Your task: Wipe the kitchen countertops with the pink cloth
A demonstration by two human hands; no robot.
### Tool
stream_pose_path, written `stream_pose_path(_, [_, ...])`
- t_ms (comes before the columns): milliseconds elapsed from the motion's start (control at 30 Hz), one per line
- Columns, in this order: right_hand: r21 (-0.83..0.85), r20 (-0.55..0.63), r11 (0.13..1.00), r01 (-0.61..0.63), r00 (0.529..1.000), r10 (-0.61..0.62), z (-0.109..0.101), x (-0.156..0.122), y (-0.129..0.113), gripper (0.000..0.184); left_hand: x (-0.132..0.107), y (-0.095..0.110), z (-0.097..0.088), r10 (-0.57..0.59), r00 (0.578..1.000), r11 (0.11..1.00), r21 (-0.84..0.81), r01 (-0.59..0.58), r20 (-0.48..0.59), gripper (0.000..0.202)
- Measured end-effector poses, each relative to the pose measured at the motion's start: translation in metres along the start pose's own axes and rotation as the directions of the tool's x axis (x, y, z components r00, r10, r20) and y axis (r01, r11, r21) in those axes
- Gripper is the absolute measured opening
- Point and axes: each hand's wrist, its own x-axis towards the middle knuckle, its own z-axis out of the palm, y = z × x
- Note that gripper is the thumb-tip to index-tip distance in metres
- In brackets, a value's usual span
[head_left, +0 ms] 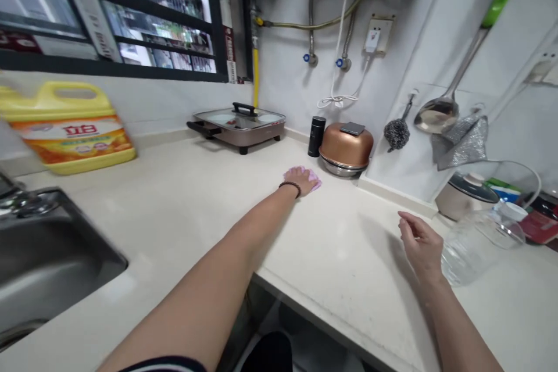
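My left hand [300, 179] reaches far across the pale countertop [209, 209] and presses a pink cloth [314, 179] flat against it, a dark bead bracelet on the wrist. The cloth lies just in front of a copper-coloured pot [346, 145] and a black cylinder [316, 136]. My right hand [419, 244] hovers low over the counter at the right, fingers loosely curled and apart, holding nothing. It is just left of a clear plastic bottle [479, 241] lying on its side.
A steel sink [43, 256] is at the left, with a yellow detergent jug [70, 125] behind it. An electric skillet with a glass lid [239, 124] stands at the back. A ladle [440, 110], a scourer [396, 133] and a rag hang on the right wall above a rice cooker [464, 195].
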Motion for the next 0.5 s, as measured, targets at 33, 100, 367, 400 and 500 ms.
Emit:
stream_pose_path(33, [0.006, 0.003, 1.0, 0.003, 1.0, -0.003, 0.002, 0.0, -0.001, 0.033, 0.0, -0.003, 0.001, -0.008, 1.0, 1.0, 0.009, 0.008, -0.008, 0.083])
stream_pose_path(100, [0.024, 0.034, 1.0, 0.015, 0.999, -0.016, 0.008, -0.001, -0.006, 0.03, -0.004, -0.004, 0.003, -0.024, 1.0, 0.999, 0.031, 0.024, -0.014, 0.08])
stream_pose_path(367, [0.143, 0.106, 0.978, 0.154, 0.98, -0.17, 0.035, -0.012, -0.038, 0.026, -0.048, 0.063, 0.013, 0.124, 0.989, 0.986, 0.1, -0.132, 0.084, 0.08])
stream_pose_path(400, [0.157, 0.113, 0.972, 0.175, 0.974, -0.194, 0.037, -0.013, -0.041, 0.027, -0.055, 0.079, 0.016, 0.174, 0.979, 0.978, 0.094, -0.184, 0.106, 0.08])
stream_pose_path(500, [0.18, 0.127, 0.959, 0.219, 0.962, -0.244, 0.04, -0.014, -0.046, 0.028, -0.071, 0.136, 0.03, 0.366, 0.917, 0.924, 0.05, -0.378, 0.161, 0.079])
